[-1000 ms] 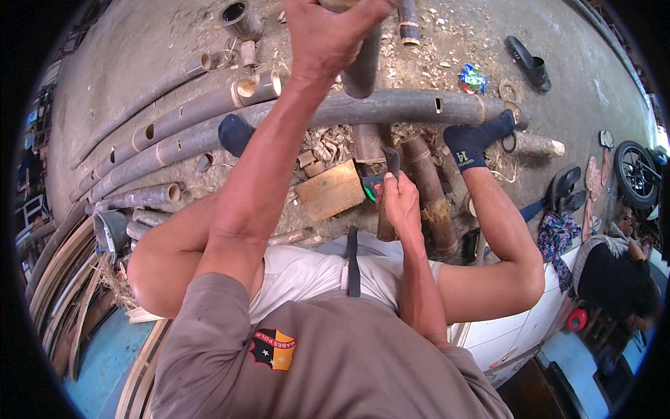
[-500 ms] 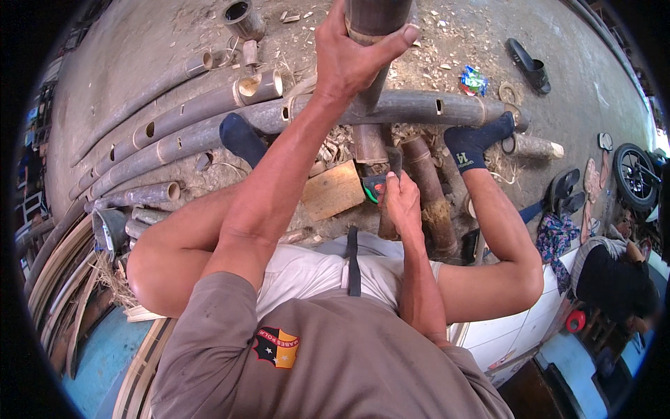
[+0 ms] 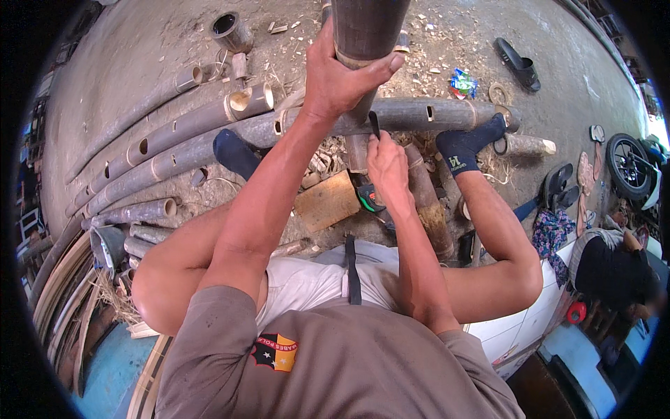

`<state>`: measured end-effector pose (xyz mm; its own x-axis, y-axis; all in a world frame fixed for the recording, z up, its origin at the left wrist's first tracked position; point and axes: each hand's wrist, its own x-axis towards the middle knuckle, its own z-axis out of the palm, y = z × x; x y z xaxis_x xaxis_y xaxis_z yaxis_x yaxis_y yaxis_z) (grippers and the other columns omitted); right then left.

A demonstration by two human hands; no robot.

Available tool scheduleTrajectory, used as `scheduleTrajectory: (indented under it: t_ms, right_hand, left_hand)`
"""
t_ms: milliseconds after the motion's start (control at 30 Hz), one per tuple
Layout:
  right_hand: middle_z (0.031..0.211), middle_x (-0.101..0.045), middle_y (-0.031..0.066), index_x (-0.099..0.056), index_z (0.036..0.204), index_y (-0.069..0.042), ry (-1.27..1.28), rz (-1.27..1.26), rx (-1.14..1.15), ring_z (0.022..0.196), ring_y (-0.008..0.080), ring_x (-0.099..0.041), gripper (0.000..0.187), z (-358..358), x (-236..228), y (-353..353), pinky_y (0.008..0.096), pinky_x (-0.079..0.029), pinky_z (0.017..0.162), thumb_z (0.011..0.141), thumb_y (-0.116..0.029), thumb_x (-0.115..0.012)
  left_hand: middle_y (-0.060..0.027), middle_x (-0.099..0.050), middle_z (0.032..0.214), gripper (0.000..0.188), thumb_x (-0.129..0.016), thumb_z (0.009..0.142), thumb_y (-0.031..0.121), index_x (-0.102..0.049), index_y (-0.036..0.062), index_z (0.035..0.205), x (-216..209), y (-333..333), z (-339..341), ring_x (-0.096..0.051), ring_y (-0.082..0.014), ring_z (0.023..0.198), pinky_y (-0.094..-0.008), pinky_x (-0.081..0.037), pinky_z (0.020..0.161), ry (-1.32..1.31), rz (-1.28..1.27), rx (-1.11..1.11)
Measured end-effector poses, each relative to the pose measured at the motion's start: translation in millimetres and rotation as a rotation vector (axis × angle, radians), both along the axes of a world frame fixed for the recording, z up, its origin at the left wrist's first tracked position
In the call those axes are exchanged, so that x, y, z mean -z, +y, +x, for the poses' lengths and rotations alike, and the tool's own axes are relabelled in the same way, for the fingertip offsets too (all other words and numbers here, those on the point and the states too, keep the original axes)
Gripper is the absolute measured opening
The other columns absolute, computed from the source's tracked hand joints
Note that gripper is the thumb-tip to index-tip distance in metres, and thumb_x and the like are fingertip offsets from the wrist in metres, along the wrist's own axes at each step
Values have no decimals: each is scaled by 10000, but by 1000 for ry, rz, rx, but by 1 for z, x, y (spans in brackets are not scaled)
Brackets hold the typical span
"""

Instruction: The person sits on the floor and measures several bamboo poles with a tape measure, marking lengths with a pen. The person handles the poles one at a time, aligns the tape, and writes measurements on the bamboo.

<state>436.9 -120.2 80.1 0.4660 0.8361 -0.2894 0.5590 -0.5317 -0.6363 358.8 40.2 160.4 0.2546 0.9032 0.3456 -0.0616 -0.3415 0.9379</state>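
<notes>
My left hand [image 3: 345, 80] is wrapped round a thick dark bamboo pole [image 3: 372, 31] that stands tilted and runs out past the top edge. Its lower part crosses a long bamboo pole [image 3: 401, 114] lying on the ground. Closed round a tool, my right hand [image 3: 389, 171] is just below that spot. A narrow dark blade [image 3: 375, 124] sticks up from the fist beside the upright bamboo; its handle is hidden by the fingers. I cannot tell whether the blade touches the bamboo. A wooden block [image 3: 326, 201] lies between my legs, beside a green and black object [image 3: 370, 199].
My socked feet [image 3: 469, 145] rest by the lying pole. More notched bamboo [image 3: 178, 129] lies at left, above split strips [image 3: 66, 290]. Shavings [image 3: 436, 52] litter the ground. A black sandal [image 3: 518, 64] is at upper right; another person [image 3: 614, 269] sits at far right.
My right hand has moved up with the tool, bringing the blade closer to the upright bamboo. My left hand keeps its grip. The whole view has shifted slightly.
</notes>
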Motion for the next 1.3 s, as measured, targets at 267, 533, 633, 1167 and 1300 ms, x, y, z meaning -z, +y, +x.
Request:
scheduleTrajectory:
  t_ms: [267,533,633,1167,1300]
  right_hand:
    - [949,-711,351,-629,1104,72,-67,-127,-110,929,552,-695,310,-17,7,-25,613,-549,836,1031,-210,-525]
    - [919,-714,294,-608,1044,35,-114,39,-128,865,524,-702,226,-54,29,10,607,-553,796,976,-176,-566]
    - [907,-710,263,-608,1004,23,-112,37,-83,872,526,-694,200,-59,39,11,612,-548,802,967,-169,-567]
    - [936,-678,343,-629,1084,18,50,-206,-110,904,546,-656,240,-16,9,-114,617,-510,776,1006,-194,-548]
    - [1052,-656,336,-587,1239,20,20,-224,-131,970,536,-647,354,-13,22,-107,600,-522,836,934,-158,-596]
  left_hand:
    - [-76,-773,1003,599,-961,733,271,-660,31,1192,-14,-1,-3,-721,-141,919,-346,-590,853,44,-5,45]
    - [-76,-776,1001,614,-962,740,267,-651,42,1218,-14,-3,2,-732,-156,893,-358,-601,839,-34,-48,80]
    - [-79,-777,1005,631,-965,743,306,-651,36,1219,-21,-4,2,-734,-149,906,-359,-599,854,-27,-125,95]
    - [-255,-758,1082,725,-822,763,517,-698,-74,1166,132,118,-34,-742,-356,1018,-457,-570,905,476,-419,-316]
    - [-289,-736,1148,781,-795,745,570,-685,-62,1190,190,170,-83,-714,-420,1098,-491,-537,964,700,-449,-302]
